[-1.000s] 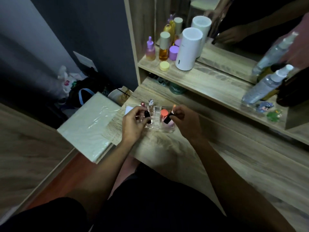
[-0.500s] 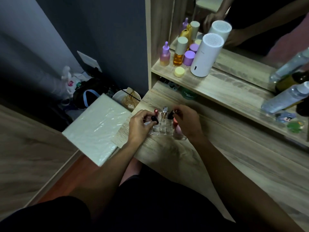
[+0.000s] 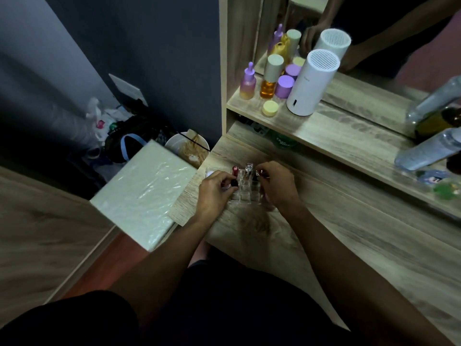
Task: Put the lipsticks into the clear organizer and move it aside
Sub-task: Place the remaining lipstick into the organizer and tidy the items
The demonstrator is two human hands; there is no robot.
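Observation:
A clear organizer point(image 3: 245, 194) with a grid of cells sits near the left end of the wooden dresser top point(image 3: 349, 233). A red lipstick point(image 3: 235, 170) and a silver-capped lipstick point(image 3: 248, 168) stand upright in its far row. My left hand point(image 3: 214, 193) pinches a black lipstick point(image 3: 233, 183) over the organizer's left cells. My right hand point(image 3: 277, 187) is curled around the organizer's right side, fingers closed on a dark lipstick point(image 3: 255, 176) there. What lies under the right palm is hidden.
On the upper shelf point(image 3: 336, 131) stand small cosmetic bottles point(image 3: 269, 78), a yellow jar point(image 3: 270, 108) and a white cylinder point(image 3: 310, 83) before a mirror. Spray bottles point(image 3: 429, 148) lie at right. A white plastic-wrapped panel point(image 3: 147, 188), a bowl point(image 3: 188, 146) and bags lie left of the dresser.
The camera view shifted, so everything sits further right in frame. My right hand lowered its dark lipstick into the organizer's right side and now covers the orange-capped one. The left hand stayed on the black lipstick.

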